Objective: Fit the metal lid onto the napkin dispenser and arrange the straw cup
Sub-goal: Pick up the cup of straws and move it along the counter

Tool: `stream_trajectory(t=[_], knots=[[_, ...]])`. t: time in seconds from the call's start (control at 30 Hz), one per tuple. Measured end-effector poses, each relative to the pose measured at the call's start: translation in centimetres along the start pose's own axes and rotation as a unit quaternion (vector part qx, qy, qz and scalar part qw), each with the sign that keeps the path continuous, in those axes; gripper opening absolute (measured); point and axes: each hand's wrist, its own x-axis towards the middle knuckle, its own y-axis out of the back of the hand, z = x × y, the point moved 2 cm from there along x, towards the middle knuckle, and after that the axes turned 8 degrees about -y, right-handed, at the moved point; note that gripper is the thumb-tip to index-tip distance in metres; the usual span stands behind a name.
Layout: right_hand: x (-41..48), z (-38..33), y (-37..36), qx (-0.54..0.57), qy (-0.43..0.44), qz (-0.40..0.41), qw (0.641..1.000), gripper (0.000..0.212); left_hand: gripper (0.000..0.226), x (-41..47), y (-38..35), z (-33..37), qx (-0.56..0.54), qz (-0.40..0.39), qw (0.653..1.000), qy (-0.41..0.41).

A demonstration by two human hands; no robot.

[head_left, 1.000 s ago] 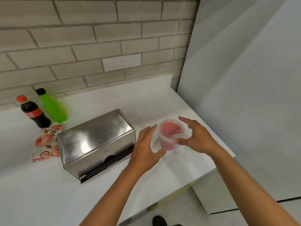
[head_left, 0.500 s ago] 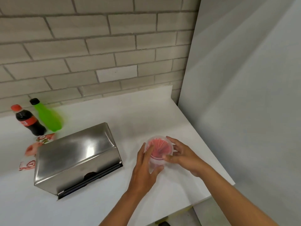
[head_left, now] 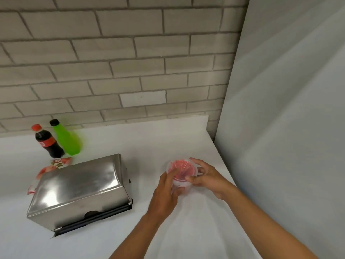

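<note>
Hands: left hand [head_left: 166, 191] and right hand [head_left: 206, 177] both wrapped round straw cup [head_left: 182, 173], one on each side, fingers [head_left: 194, 161] curled over far rim.
Cup location: on white tabletop [head_left: 168, 139], right of napkin dispenser [head_left: 80, 191], well apart from it, near right tabletop edge.
Cup contents: red straws [head_left: 182, 168] fanned inside clear plastic; upright as far as can be told.
Dispenser: metal lid [head_left: 78, 182] looks seated over dark base; task half likely done, cup step in hand.
How to do well: grip low on wall, not rim, since thin plastic likely flexes; keep level so straws stay in; slide or lift gently away from edge toward dispenser.
Risk: tipping near edge, straws spilling.
Others: cola bottle [head_left: 49, 142] and green bottle [head_left: 67, 139] at wall, apart from action; floral packet [head_left: 54, 166] partly behind dispenser.
Hidden: cup base and lower wall covered by hands; contact with tabletop not confirmable.
Hard to read: dispenser slot contents dark, napkins not visible; lid latch state unclear.
Cut off: both arms at bottom frame edge.
</note>
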Motion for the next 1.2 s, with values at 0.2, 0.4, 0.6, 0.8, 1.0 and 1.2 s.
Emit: stream_trajectory(t=[0.2, 0.4, 0.6, 0.8, 1.0, 1.2], knots=[[4.1, -1.8, 2.0, 0.034, -0.006, 0.011, 0.999, 0.087, 0.069, 5.3, -0.1, -0.5, 0.019, -0.018, 1.000, 0.015], [8.2, -4.3, 4.5, 0.026, -0.008, 0.000, 1.000, 0.088, 0.066, 10.9, 0.1, -1.1, 0.073, -0.056, 0.996, 0.013], [12.2, -6.9, 5.6, 0.030, -0.005, 0.015, 0.999, 0.082, 0.066, 16.1, 0.7, -1.2, 0.075, -0.057, 0.993, 0.066], [15.5, -8.5, 6.3, 0.029, -0.001, 0.036, 0.999, 0.076, 0.067, 19.2, 0.8, -1.9, 0.078, -0.039, 0.994, 0.063], [17.6, -9.2, 6.6, 0.046, -0.003, 0.044, 0.998, 0.070, 0.065, 20.8, 0.5, -2.0, 0.081, -0.024, 0.994, 0.075], [18.6, -9.6, 6.7, 0.041, -0.003, 0.053, 0.998, 0.067, 0.066, 22.0, 0.5, -2.1, 0.075, -0.027, 0.992, 0.096]])
